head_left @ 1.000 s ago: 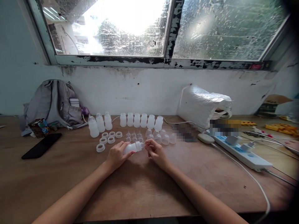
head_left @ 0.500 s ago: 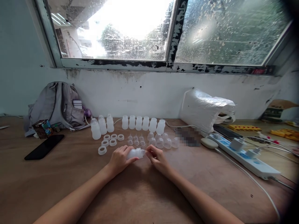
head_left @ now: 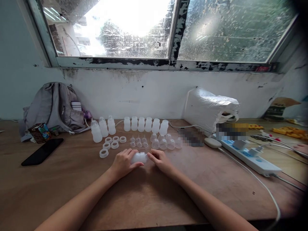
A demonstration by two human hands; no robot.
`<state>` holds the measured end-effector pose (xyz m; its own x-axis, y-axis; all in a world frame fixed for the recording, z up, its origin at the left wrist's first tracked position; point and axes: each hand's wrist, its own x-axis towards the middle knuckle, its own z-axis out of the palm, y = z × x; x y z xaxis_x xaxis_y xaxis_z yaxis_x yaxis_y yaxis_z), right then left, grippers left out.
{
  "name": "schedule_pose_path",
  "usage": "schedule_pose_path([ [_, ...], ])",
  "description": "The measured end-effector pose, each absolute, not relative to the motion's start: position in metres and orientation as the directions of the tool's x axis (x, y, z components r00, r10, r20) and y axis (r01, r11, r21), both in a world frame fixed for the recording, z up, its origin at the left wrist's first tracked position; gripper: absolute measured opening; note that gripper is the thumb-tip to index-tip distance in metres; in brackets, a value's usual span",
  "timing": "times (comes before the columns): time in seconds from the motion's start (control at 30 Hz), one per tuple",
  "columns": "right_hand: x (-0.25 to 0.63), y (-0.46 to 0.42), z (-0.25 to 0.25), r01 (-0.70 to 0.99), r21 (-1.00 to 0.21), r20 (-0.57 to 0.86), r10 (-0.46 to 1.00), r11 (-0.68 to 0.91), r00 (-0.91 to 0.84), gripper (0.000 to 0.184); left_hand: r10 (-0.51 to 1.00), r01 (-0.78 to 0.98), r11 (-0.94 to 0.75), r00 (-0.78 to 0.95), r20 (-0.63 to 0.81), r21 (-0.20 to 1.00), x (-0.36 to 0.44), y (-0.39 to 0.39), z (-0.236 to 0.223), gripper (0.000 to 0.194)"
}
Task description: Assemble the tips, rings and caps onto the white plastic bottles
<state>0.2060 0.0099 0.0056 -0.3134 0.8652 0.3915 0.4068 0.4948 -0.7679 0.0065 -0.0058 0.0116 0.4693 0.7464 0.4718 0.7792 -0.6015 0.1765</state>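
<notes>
My left hand (head_left: pixel 124 162) is wrapped round a white, translucent baby bottle (head_left: pixel 137 157), which lies on its side just above the wooden table. At its right end the neck carries a clear teat (head_left: pixel 145 156). My right hand (head_left: pixel 160 159) has its thumb and fingers closed at the tip of this teat, which they partly hide. Beyond my hands are several loose teats (head_left: pixel 138 142), several white collar rings (head_left: pixel 115 139) to the left and several clear caps (head_left: pixel 163 143) to the right.
Behind stand several open bottles (head_left: pixel 141 124) in a row, with capped bottles (head_left: pixel 96 131) to their left. A black phone (head_left: pixel 42 152) and grey backpack (head_left: pixel 53 106) are at left. A power strip (head_left: pixel 250 157), its cable and a white bag (head_left: pixel 207 110) occupy the right.
My right hand has shifted slightly left, its fingers now closer against the teat end. The view has moved a little. My left hand keeps its hold on the bottle.
</notes>
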Motion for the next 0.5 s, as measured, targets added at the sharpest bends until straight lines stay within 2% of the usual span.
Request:
schedule_pose_path([
  [0.1, 0.206, 0.011, 0.004, 0.34, -0.839, 0.309, 0.886, 0.425, -0.345, 0.043, 0.734, 0.77, -0.616, 0.484, 0.477, 0.167, 0.007, -0.004, 0.009, 0.055],
  [0.23, 0.204, 0.008, 0.005, 0.224, -0.932, 0.194, 0.914, 0.285, -0.357, 0.043, 0.75, 0.771, -0.604, 0.462, 0.474, 0.204, 0.008, -0.006, 0.007, 0.051],
  [0.33, 0.201, 0.002, 0.011, 0.115, -0.947, 0.248, 0.911, 0.3, -0.331, 0.027, 0.797, 0.806, -0.527, 0.359, 0.485, 0.269, 0.011, -0.011, 0.009, 0.051],
  [0.37, 0.2, -0.001, 0.013, 0.084, -0.942, 0.279, 0.899, 0.324, -0.338, 0.03, 0.812, 0.814, -0.501, 0.324, 0.486, 0.294, 0.013, -0.014, 0.011, 0.05],
  [0.43, 0.197, -0.004, 0.017, 0.053, -0.931, 0.315, 0.868, 0.361, -0.384, 0.045, 0.834, 0.813, -0.473, 0.29, 0.469, 0.339, 0.015, -0.018, 0.014, 0.047],
  [0.5, 0.195, -0.006, 0.018, 0.08, -0.92, 0.322, 0.854, 0.384, -0.409, 0.043, 0.84, 0.804, -0.476, 0.297, 0.454, 0.356, 0.017, -0.021, 0.015, 0.046],
])
